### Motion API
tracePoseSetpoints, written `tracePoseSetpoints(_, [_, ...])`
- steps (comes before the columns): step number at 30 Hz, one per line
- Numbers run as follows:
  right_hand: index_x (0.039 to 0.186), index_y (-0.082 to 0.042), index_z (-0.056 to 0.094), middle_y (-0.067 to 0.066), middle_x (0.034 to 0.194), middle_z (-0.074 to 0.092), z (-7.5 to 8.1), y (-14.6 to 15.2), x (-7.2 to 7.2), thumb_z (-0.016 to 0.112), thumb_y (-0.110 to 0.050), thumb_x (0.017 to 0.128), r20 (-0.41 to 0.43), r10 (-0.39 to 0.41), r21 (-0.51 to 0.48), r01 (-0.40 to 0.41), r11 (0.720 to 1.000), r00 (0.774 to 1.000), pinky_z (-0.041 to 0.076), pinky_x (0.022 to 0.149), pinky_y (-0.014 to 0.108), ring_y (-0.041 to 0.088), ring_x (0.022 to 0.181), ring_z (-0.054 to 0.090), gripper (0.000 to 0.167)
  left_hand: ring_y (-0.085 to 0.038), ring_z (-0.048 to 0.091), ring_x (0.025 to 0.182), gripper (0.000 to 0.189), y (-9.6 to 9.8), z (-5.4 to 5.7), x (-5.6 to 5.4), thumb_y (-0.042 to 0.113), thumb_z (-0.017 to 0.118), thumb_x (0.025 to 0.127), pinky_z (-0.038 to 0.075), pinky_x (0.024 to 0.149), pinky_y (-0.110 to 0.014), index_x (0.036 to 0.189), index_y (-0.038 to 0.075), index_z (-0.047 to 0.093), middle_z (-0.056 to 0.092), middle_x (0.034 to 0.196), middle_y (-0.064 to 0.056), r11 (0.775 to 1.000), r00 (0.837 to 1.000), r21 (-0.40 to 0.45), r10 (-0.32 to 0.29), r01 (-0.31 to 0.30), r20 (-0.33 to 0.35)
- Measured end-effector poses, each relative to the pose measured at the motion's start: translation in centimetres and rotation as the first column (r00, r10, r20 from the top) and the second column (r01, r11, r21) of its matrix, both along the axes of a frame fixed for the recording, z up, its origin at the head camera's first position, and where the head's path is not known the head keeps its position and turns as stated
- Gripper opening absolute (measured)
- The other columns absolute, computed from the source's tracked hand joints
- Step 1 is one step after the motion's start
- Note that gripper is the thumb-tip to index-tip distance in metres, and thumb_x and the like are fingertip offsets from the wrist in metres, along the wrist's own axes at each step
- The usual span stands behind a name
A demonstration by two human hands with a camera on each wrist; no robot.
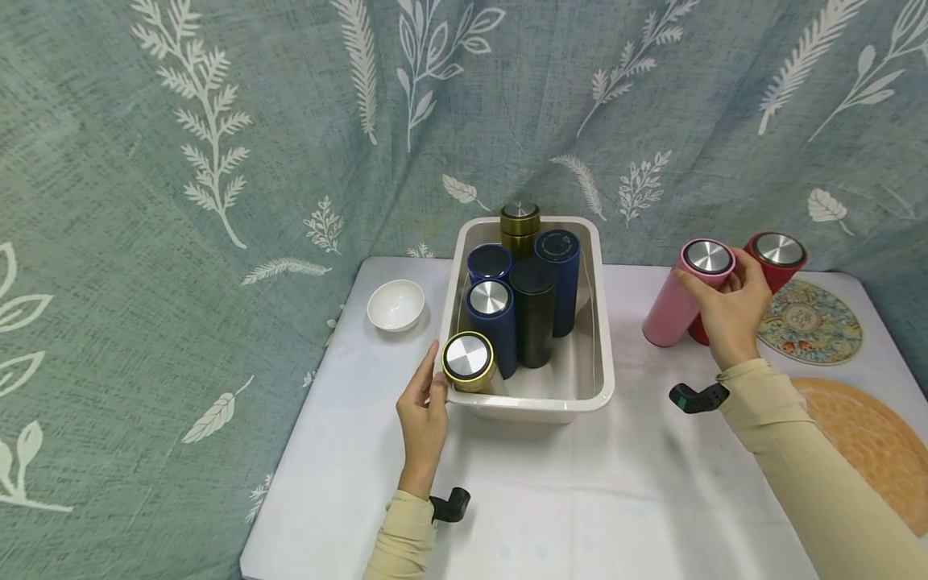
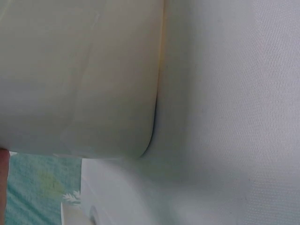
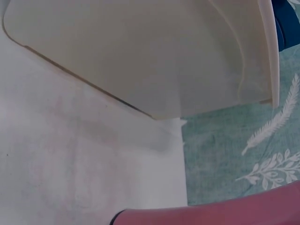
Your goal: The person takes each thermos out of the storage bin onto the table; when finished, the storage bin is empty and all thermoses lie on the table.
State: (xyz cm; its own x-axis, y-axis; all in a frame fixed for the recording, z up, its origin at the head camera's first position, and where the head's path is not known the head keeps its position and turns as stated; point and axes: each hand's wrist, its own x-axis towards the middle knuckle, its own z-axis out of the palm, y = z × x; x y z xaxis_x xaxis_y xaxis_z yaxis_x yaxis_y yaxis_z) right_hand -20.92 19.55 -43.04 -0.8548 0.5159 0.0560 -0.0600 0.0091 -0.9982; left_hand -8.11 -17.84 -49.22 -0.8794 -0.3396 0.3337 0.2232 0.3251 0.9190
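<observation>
- Head view: here's the right hand point(image 1: 732, 310), fingers and thumb clamped on a pink thermos point(image 1: 670, 306), smooth-bodied, its brushed-silver lid ringed in black, right of the white plastic bin point(image 1: 603, 322) and just beside a red thermos point(image 1: 781, 274); the left hand point(image 1: 422, 419), fingers nearly straight, touches the bin's near-left corner.
- Left wrist: bin wall fills plenty, a sliver of finger at the edge.
- Right wrist: pink side along the bottom, dark-rimmed base; finger state, can't tell here.

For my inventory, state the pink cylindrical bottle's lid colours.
The lid is silver ringed in black, best seen in the head view.
</observation>
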Motion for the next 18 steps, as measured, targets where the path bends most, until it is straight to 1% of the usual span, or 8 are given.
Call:
tracePoseSetpoints(1, [0.134,-0.017,0.057,-0.007,0.127,0.057,0.0,0.0,0.0,0.086,-0.007,0.074,0.002,0.001,0.006,-0.001,1.0,1.0,0.044,0.111,0.026,0.012,0.122,0.056,0.067,-0.003,0.06,0.098,0.048,0.0,0.0,0.0,0.003,0.051,0.099,0.047,0.074,-0.008,0.142,0.021,0.059,0.059,0.145,-0.001,1.0,1.0,0.0,0.0,0.0,0.002])
tracePoseSetpoints(3, [0.136,-0.018,0.057,-0.008,0.128,0.056,0.0,0.0,0.1,0.086,-0.009,0.075,0.011,0.004,0.018,-0.005,1.0,1.0,0.044,0.111,0.026,0.012,0.124,0.056,0.068,-0.003,0.062,0.112,0.048,0.0,0.0,0.0,0.002,0.051,0.099,0.051,0.087,-0.01,0.142,0.021,0.059,0.058,0.146,-0.001,1.0,1.0,0.008,-0.003,0.003,0.006])
tracePoseSetpoints(6, [0.138,-0.019,0.055,-0.008,0.13,0.056,0.0,0.1,0.1,0.086,-0.01,0.075,0.025,0.008,0.027,-0.009,1.0,1.0,0.044,0.112,0.028,0.013,0.127,0.055,0.07,-0.01,0.055,0.131,0.049,0.1,0.1,0.0,0.001,0.05,0.099,0.047,0.103,-0.017,0.143,0.02,0.058,0.058,0.146,-0.001,1.0,1.0,0.02,-0.007,0.007,0.013])
tracePoseSetpoints(9, [0.142,-0.02,0.052,-0.007,0.135,0.054,0.1,0.2,0.1,0.086,-0.012,0.077,0.05,0.004,0.045,-0.006,0.999,0.999,0.042,0.114,0.028,0.012,0.13,0.053,0.074,-0.017,0.052,0.136,0.049,0.2,0.2,0.0,-0.002,0.05,0.098,0.045,0.105,-0.017,0.143,0.015,0.057,0.056,0.147,-0.004,1.0,1.0,0.03,-0.009,0.008,0.02])
tracePoseSetpoints(12, [0.146,-0.021,0.046,-0.002,0.144,0.052,0.1,0.2,0.1,0.084,-0.015,0.078,0.07,-0.001,0.082,-0.005,0.997,0.998,0.039,0.117,0.027,0.011,0.133,0.05,0.078,-0.021,0.05,0.137,0.048,0.2,0.4,0.0,-0.003,0.048,0.098,0.044,0.106,-0.017,0.144,0.01,0.056,0.055,0.148,-0.008,1.0,1.0,0.026,-0.01,0.009,0.027])
tracePoseSetpoints(13, [0.148,-0.021,0.044,0.0,0.146,0.051,0.1,0.2,0.2,0.084,-0.016,0.079,0.075,-0.004,0.099,-0.003,0.995,0.997,0.039,0.117,0.027,0.01,0.133,0.049,0.079,-0.022,0.05,0.137,0.048,0.3,0.6,0.0,-0.004,0.048,0.098,0.044,0.107,-0.02,0.144,0.008,0.055,0.055,0.148,-0.01,1.0,0.999,0.024,-0.012,0.012,0.03])
tracePoseSetpoints(17, [0.15,-0.021,0.041,0.004,0.152,0.048,0.1,0.2,0.2,0.082,-0.016,0.081,0.084,-0.01,0.144,-0.002,0.99,0.996,0.038,0.118,0.026,0.009,0.134,0.048,0.081,-0.025,0.051,0.136,0.047,0.8,2.6,0.6,-0.005,0.048,0.097,0.044,0.108,-0.031,0.143,0.002,0.055,0.055,0.147,-0.014,1.0,0.999,0.016,-0.015,0.014,0.05])
tracePoseSetpoints(18, [0.15,-0.02,0.041,0.005,0.151,0.048,0.2,0.1,0.2,0.081,-0.015,0.081,0.077,-0.01,0.146,-0.002,0.989,0.997,0.038,0.118,0.026,0.008,0.134,0.048,0.081,-0.025,0.051,0.136,0.046,0.8,2.6,0.6,-0.004,0.048,0.097,0.045,0.108,-0.029,0.143,0.003,0.055,0.055,0.147,-0.014,1.0,0.999,0.011,-0.014,0.013,0.047])
